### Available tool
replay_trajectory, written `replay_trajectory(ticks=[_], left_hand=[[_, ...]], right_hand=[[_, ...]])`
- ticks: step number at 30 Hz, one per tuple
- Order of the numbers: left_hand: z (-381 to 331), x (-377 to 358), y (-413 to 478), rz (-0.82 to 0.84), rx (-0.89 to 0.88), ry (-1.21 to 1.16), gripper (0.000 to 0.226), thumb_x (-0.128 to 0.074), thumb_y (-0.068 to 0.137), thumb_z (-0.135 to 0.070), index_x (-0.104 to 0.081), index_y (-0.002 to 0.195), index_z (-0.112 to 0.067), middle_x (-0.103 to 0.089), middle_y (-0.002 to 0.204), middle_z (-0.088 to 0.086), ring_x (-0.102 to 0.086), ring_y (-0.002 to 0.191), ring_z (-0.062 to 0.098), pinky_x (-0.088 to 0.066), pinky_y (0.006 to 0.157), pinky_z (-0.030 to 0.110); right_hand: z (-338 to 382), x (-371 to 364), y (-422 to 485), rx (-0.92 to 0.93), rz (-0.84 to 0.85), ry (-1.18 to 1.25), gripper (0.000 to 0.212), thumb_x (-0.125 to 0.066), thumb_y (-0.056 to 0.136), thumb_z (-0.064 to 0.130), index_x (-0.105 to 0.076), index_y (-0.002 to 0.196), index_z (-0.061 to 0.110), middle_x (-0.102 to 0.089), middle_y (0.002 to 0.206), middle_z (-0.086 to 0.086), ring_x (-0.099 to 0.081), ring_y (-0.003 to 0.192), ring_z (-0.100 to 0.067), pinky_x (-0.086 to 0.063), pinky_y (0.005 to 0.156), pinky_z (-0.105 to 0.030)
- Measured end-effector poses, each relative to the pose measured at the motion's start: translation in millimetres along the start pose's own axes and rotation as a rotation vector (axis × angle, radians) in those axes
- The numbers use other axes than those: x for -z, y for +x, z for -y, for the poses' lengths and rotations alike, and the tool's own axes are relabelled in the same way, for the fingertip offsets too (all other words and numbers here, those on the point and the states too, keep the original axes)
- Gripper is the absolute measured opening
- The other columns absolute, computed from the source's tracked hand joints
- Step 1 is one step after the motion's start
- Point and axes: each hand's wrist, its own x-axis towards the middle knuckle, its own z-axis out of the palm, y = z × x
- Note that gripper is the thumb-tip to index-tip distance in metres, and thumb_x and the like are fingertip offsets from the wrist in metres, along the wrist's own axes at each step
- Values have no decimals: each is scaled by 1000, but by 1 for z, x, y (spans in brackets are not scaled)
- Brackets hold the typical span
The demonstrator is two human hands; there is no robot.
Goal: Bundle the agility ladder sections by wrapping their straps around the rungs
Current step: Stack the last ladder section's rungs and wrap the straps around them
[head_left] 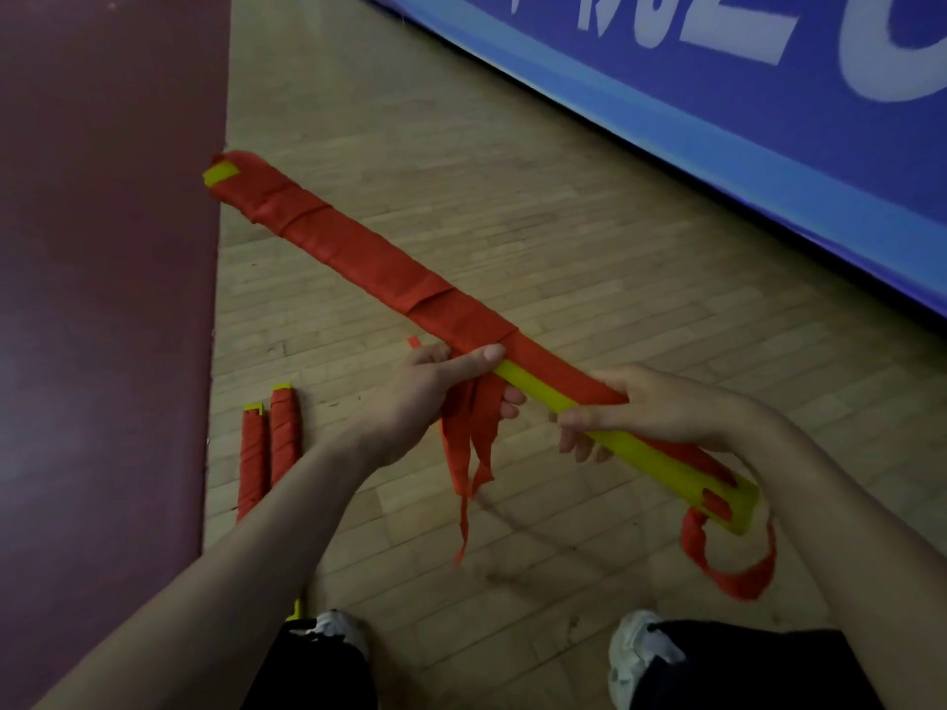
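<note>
Yellow rung point(538, 389), red strap point(358, 253); tan wood floor point(512, 197); maroon mat point(102, 248); blue banner point(768, 120), white letters.

The light was dim and flat, its source out of view. The floor point(512, 222) looked dull, with only faint, soft shadows below the loose strap point(469, 453). The whole picture was soft and slightly grainy. The loop point(727, 571) at lower right was smeared, and the shoes point(640, 653) were blurred. The banner point(717, 120) bowed towards the frame's edge. The mat point(102, 299) lay murky.
</note>
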Motion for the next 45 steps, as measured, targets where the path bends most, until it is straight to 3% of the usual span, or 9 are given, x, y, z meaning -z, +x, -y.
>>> replay_trajectory(ticks=[5,13,19,24,28,32,39,42,45], left_hand=[[-2,5,-1,29,-39,2,34,-55,88,-29,-68,94,2,-71,85,15,-70,73,21,-58,68,29],[4,5,-1,75,77,-58,25,-51,93,-10,-61,109,6,-72,98,15,-71,85,21,-59,79,32],[9,-7,0,53,155,-101,22,-50,96,-9,-62,101,8,-72,88,17,-72,80,22,-60,76,32],[12,-16,1,10,120,-124,20,-48,97,-8,-63,96,5,-72,84,16,-72,75,20,-59,76,32],[15,-14,2,-44,101,-136,21,-47,98,-7,-63,96,7,-72,81,15,-72,71,19,-60,73,30],[19,-12,0,-43,89,-99,22,-46,98,-7,-63,98,7,-73,83,15,-72,73,19,-60,75,32],[12,-14,1,-139,31,-131,25,-55,93,-22,-69,92,-2,-73,85,14,-72,78,21,-59,71,30],[9,-13,1,-187,25,-161,29,-53,97,-23,-70,88,-2,-73,81,16,-71,72,21,-60,69,31],[6,-8,0,-171,26,-144,28,-52,96,-21,-70,89,-1,-72,82,17,-71,71,21,-59,70,33]], right_hand=[[2,-1,-8,-20,108,237,30,-62,83,30,-58,106,12,-61,72,-11,-55,51,-18,-48,49,-30],[-1,-1,-3,19,-45,245,16,-64,84,26,-59,95,16,-58,68,-9,-48,47,-16,-43,45,-26],[-10,-4,12,43,-269,104,14,-60,93,24,-60,106,19,-58,65,-3,-49,48,-12,-43,47,-27],[-10,-15,17,43,-457,-629,28,-45,96,44,-46,124,37,-64,87,5,-61,82,-16,-46,70,-33],[-7,-33,25,41,-527,-922,32,-37,100,42,-36,131,35,-59,120,0,-58,108,-28,-37,74,-35],[-13,-36,30,58,-541,-1033,37,-35,101,33,-29,138,34,-50,115,-5,-54,108,-28,-37,73,-35],[-9,-42,30,48,-602,-1231,68,-43,93,11,-10,152,20,-36,126,-16,-44,108,-33,-37,90,-39],[-10,-43,31,163,-704,-1221,72,-66,85,20,-31,147,14,-49,112,-18,-53,92,-34,-45,79,-43],[-11,-39,29,192,-550,-900,68,-53,94,42,-21,151,23,-43,129,-8,-45,117,-27,-38,95,-39]])
